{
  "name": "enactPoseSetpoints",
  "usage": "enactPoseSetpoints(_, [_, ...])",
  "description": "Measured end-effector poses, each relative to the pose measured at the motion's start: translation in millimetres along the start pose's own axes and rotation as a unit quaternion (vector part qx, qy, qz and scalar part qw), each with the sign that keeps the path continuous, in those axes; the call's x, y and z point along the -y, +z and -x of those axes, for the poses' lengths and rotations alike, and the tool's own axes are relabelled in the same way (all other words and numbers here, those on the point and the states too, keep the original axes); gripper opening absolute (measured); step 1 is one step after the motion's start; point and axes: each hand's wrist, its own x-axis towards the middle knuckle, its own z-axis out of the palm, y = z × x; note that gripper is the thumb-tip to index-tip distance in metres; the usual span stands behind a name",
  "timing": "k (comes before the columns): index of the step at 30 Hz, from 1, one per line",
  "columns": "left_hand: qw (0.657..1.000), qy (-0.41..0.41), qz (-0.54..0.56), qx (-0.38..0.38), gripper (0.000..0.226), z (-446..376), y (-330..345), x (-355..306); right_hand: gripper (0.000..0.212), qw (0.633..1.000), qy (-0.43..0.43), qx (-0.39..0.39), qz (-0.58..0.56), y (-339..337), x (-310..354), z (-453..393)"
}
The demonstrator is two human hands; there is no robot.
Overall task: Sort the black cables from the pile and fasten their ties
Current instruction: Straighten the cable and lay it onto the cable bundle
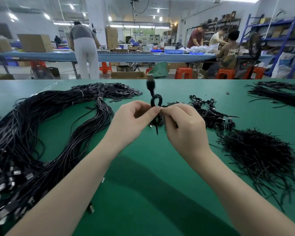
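Forearms: both reach in from the bottom edge over the green table (143,167), meeting at its middle.
Loose cable pile (41,133): biggest mass, sprawled along the left, metal plugs bunched at the near-left corner.
Ties heap (259,154): thin black strips fanned out on the right.
Finished coils (209,113): small bundles just behind the right hand.
Left hand (133,121): fingers curled, thumb and forefinger pinching the cable in hand (156,106) at its waist.
Right hand (184,126): fingers curled, pinching the same spot from the other side, apparently working the tie; the tie itself is too small to see.
Cable in hand: held above the table, loop and plug standing up, blurred.
Risk: the coil is held only by the two pinches, so if either slackens before the tie is fastened the loops would likely spring open.
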Motion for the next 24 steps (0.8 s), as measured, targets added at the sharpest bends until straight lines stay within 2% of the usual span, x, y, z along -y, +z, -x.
enactPoseSetpoints(2, [0.994, -0.080, 0.069, -0.006, 0.020, 1, 3, -2, 0.012, 0.998, -0.057, -0.007, 0.025, -1, -3, 1])
enactPoseSetpoints(3, [0.980, -0.152, 0.128, 0.005, 0.019, 2, 3, -6, 0.015, 0.995, -0.091, -0.012, 0.035, -2, -4, 2])
enactPoseSetpoints(4, [0.949, -0.232, 0.212, 0.034, 0.012, 1, 2, -7, 0.018, 0.991, -0.122, -0.020, 0.042, -4, -5, 3])
enactPoseSetpoints(5, [0.901, -0.306, 0.300, 0.068, 0.002, 0, 1, -11, 0.019, 0.988, -0.145, -0.029, 0.046, -5, -5, 3])
enactPoseSetpoints(6, [0.858, -0.346, 0.370, 0.084, 0.009, 0, -1, -12, 0.019, 0.986, -0.155, -0.036, 0.046, -5, -5, 3])
enactPoseSetpoints(7, [0.833, -0.355, 0.414, 0.088, 0.017, -1, -2, -12, 0.018, 0.987, -0.149, -0.039, 0.040, -5, -6, 3])
enactPoseSetpoints(8, [0.840, -0.329, 0.423, 0.092, 0.023, -3, -4, -10, 0.016, 0.991, -0.128, -0.037, 0.029, -4, -7, 3])
enactPoseSetpoints(10, [0.884, -0.250, 0.381, 0.107, 0.028, -3, -5, -10, 0.011, 0.997, -0.069, -0.026, -0.002, -5, -11, 1])
enactPoseSetpoints(13, [0.977, -0.090, 0.165, 0.101, 0.040, 0, -4, -5, 0.009, 0.999, -0.004, -0.016, -0.036, -7, -12, -3])
enactPoseSetpoints(14, [0.991, -0.046, 0.103, 0.077, 0.038, 0, -3, -2, 0.009, 0.999, 0.006, -0.011, -0.048, -7, -11, -3])
enactPoseSetpoints(17, [0.997, 0.007, 0.065, 0.031, 0.021, 0, -4, 0, 0.007, 0.998, 0.012, 0.009, -0.066, -5, -6, -4])
enactPoseSetpoints(19, [0.998, -0.013, 0.060, 0.023, 0.016, 0, 0, 2, 0.006, 0.998, 0.014, 0.016, -0.067, -3, -7, -3])
enactPoseSetpoints(21, [0.986, -0.113, 0.124, 0.025, 0.018, 1, 4, 1, 0.007, 0.998, -0.006, 0.023, -0.060, -1, -8, 1])
enactPoseSetpoints(22, [0.963, -0.186, 0.189, 0.037, 0.013, 0, 6, 1, 0.009, 0.998, -0.032, 0.026, -0.046, 0, -9, 4])
enactPoseSetpoints(23, [0.926, -0.256, 0.269, 0.062, 0.005, 0, 6, -1, 0.012, 0.997, -0.063, 0.029, -0.026, 2, -10, 8])
enactPoseSetpoints(24, [0.890, -0.305, 0.328, 0.093, 0.013, 0, 5, 0, 0.016, 0.996, -0.089, 0.029, -0.005, 4, -11, 12])
